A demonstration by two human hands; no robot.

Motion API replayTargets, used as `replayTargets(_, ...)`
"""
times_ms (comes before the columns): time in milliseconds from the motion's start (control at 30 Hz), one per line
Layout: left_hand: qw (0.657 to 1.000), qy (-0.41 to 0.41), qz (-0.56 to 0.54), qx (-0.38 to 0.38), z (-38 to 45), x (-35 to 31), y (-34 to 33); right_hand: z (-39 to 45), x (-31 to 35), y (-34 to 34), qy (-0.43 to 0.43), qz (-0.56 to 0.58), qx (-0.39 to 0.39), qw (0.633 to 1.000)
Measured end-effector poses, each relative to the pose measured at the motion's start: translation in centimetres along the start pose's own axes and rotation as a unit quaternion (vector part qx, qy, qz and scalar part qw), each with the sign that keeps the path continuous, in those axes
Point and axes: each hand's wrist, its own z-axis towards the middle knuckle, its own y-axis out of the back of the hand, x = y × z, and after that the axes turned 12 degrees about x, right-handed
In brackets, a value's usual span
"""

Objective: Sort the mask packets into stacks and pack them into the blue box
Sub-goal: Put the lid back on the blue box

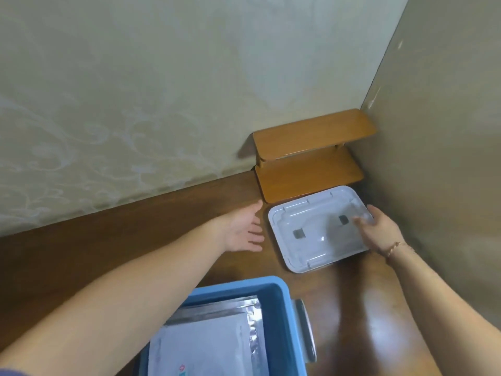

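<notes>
Lid (311, 234), white plastic, lay upturned on the brown desk (135, 240), beyond the blue box (282, 308) and just in front of a small two-step wooden shelf (309, 156) in the corner. My right hand (379, 232) gripped the lid's right edge, fingers curled over the rim and thumb inside. My left hand (244, 229) hovered just left of the lid, fingers spread and relaxed, palm turned toward it, holding nothing. Blue box stood nearest to me, short of the lid, with mask packets (211, 343) stacked flat inside, silver foil edges showing around a white front. A grey latch (306, 329) hung on the box's right side. A thin bracelet (395, 246) sat on my right wrist.
</notes>
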Motion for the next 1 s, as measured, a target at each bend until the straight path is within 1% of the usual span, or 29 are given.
replayTargets(100, 0.997, 0.036, -0.064, 0.026, 2.3, -0.2, -1.0, 3.1, -1.5, 0.0, -0.055, 0.006, 0.018, 0.998)
replayTargets(167, 0.997, 0.047, -0.062, 0.029, 3.0, -0.2, -1.4, 3.9, -2.4, 0.0, -0.051, -0.005, 0.016, 0.999)
replayTargets(233, 0.997, 0.044, -0.059, 0.015, 3.4, -0.2, -1.6, 3.8, -2.8, 0.2, -0.039, 0.011, 0.003, 0.999)
replayTargets(300, 0.998, 0.03, -0.062, 0.005, 3.2, -0.3, -1.4, 2.5, -2.6, 0.9, -0.028, 0.017, -0.013, 0.999)
replayTargets(400, 0.999, -0.019, -0.03, -0.001, 0.8, -0.5, -0.8, -0.8, -1.6, 2.0, 0.016, 0.017, -0.089, 0.996)
replayTargets(467, 0.997, -0.069, -0.008, -0.025, -2.0, -0.5, 0.0, -4.0, -0.5, 2.2, 0.065, 0.018, -0.135, 0.989)
replayTargets(533, 0.989, -0.133, -0.008, -0.059, -5.4, -0.1, 1.3, -7.1, 0.7, 1.5, 0.117, 0.072, -0.152, 0.979)
replayTargets(633, 0.969, -0.211, -0.08, -0.096, -11.3, 2.0, 4.0, -11.4, 3.4, -1.2, 0.204, 0.215, -0.142, 0.944)
replayTargets(700, 0.949, -0.258, -0.16, -0.088, -15.2, 4.8, 5.6, -14.0, 4.5, -3.7, 0.257, 0.295, -0.121, 0.912)
replayTargets(733, 0.939, -0.276, -0.187, -0.077, -17.1, 6.4, 6.0, -15.3, 4.6, -4.9, 0.279, 0.335, -0.098, 0.895)
replayTargets(767, 0.936, -0.288, -0.188, -0.079, -18.6, 8.2, 6.3, -16.5, 4.4, -6.1, 0.288, 0.37, -0.072, 0.88)
replayTargets(800, 0.937, -0.295, -0.158, -0.1, -19.7, 10.2, 6.3, -17.5, 3.9, -7.3, 0.29, 0.39, -0.047, 0.873)
replayTargets(833, 0.938, -0.299, -0.11, -0.134, -20.6, 12.3, 6.1, -18.5, 3.4, -8.5, 0.288, 0.385, -0.027, 0.876)
replayTargets(867, 0.934, -0.306, -0.054, -0.173, -21.2, 14.3, 5.7, -19.4, 2.8, -9.8, 0.283, 0.354, -0.017, 0.891)
replayTargets(933, 0.912, -0.32, 0.055, -0.25, -21.2, 18.1, 5.4, -20.9, 1.3, -12.1, 0.268, 0.254, -0.027, 0.929)
replayTargets(1000, 0.89, -0.296, 0.153, -0.313, -19.9, 21.6, 5.9, -22.0, 0.4, -13.6, 0.267, 0.173, -0.043, 0.947)
